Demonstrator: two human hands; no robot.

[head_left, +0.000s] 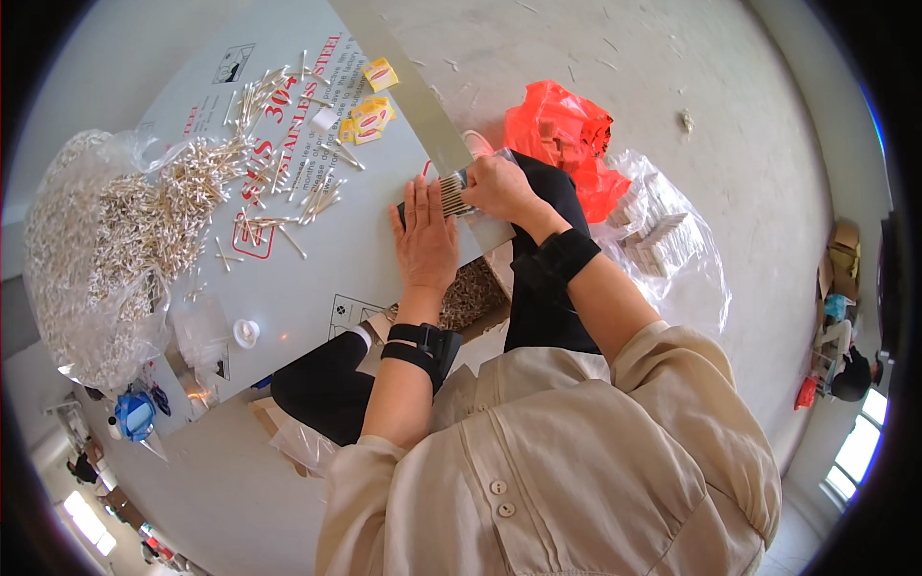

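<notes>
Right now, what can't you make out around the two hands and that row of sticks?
Head view only:
- Row of sticks: most of it covered by left hand and right hand.
- Whether a bag encloses it: too small.
- Box under the table edge: contents blurred, partly hidden by the left forearm.

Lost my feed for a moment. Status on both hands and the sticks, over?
Left hand flat on the row of sticks. Right hand gripping the row's far end. Loose sticks scattered on the grey board, apart from both hands.
</notes>
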